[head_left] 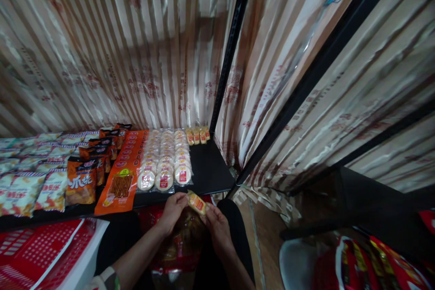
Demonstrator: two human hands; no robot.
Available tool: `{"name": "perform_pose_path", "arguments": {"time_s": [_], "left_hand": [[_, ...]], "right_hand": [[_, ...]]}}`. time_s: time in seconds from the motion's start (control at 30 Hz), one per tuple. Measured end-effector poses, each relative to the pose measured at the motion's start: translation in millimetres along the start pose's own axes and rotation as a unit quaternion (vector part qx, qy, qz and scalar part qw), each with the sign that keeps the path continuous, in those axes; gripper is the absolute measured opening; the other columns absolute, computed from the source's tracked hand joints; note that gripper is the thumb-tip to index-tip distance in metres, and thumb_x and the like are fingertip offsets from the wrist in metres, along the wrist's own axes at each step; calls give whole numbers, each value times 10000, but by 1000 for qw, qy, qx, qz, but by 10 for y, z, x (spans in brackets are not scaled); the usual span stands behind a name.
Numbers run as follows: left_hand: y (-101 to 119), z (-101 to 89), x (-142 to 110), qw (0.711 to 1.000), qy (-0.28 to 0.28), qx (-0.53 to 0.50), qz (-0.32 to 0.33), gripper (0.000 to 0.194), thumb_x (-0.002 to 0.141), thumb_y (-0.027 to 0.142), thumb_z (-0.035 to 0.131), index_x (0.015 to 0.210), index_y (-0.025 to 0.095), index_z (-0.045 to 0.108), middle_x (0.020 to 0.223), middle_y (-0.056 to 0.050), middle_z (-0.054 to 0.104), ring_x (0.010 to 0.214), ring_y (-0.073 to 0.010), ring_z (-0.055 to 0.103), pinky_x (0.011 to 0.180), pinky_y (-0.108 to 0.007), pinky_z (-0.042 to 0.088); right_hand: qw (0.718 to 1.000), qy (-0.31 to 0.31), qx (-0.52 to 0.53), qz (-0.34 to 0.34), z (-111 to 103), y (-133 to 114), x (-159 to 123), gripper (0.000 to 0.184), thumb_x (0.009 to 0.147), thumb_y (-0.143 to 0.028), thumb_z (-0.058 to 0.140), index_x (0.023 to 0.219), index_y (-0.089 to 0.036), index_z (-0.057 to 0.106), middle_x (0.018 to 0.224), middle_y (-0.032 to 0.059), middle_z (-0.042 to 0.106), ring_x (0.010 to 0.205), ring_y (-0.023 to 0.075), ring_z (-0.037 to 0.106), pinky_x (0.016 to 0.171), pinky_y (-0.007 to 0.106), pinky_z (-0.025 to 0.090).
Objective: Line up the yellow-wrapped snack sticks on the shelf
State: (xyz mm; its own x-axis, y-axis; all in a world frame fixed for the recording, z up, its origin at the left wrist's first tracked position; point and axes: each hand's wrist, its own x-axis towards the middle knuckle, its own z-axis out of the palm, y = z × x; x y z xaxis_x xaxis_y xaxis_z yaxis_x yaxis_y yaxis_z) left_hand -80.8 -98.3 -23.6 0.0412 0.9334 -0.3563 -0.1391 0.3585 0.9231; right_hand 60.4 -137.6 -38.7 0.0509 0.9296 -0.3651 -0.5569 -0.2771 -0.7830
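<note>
One small packet [197, 204], pale yellow with a red label, held just in front of the shelf [210, 163], above the lap and slanting down toward the right. Pinched at its left end between the fingertips and thumb of the left hand [174, 214]; grasped at its right end by the right hand [217, 226]. Probably light, judging by looks, with a brittle or crumbly inside and a thin, slick wrapper. Best taken by both ends, or gently along the sides, without pressing on the middle; apt to slip from a hold on loose film alone.

On the shelf's far right corner, beside the post [228, 63], a short row of similar packets [199, 136]. Left of these, three columns of round cakes [165, 177], running from the shelf's near edge toward its back. Farther left along the shelf, overlapping orange packs [120, 186], then orange-and-black bags [80, 182], then white bags [22, 192].

Below the shelf at left, a red basket [50, 249]; below its middle, at the lap, a clear bag [180, 247] with red print. Behind the shelf, a striped curtain [152, 54]. Well right of it, low down, red packs [367, 267], partly lost in gloom.
</note>
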Motion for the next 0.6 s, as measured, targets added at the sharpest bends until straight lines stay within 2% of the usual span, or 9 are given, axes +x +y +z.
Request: {"name": "perform_pose_path", "arguments": {"time_s": [0.23,0.4,0.6], "left_hand": [[6,123,78,1000,-13,-23,9,439,564,486,686,801,124,615,746,-24,631,732,-140,586,712,-257,451],[58,241,61,999,-19,-35,27,350,576,421,694,753,146,569,660,21,578,653,-101,548,667,-236,435],[153,392,88,999,-16,1,39,267,562,334,673,648,170,482,540,84,435,534,-61,438,574,-207,390]], "right_hand": [[999,33,19,-14,37,-34,32,425,541,-419,761,842,-161,610,734,22,677,671,175,632,620,270,486],[998,46,37,-25,63,-84,79,395,541,-385,767,816,-164,590,713,1,666,626,128,612,588,228,479],[995,79,32,-48,71,-93,172,408,529,-382,768,812,-174,561,699,-19,647,618,113,604,570,211,479]]}}
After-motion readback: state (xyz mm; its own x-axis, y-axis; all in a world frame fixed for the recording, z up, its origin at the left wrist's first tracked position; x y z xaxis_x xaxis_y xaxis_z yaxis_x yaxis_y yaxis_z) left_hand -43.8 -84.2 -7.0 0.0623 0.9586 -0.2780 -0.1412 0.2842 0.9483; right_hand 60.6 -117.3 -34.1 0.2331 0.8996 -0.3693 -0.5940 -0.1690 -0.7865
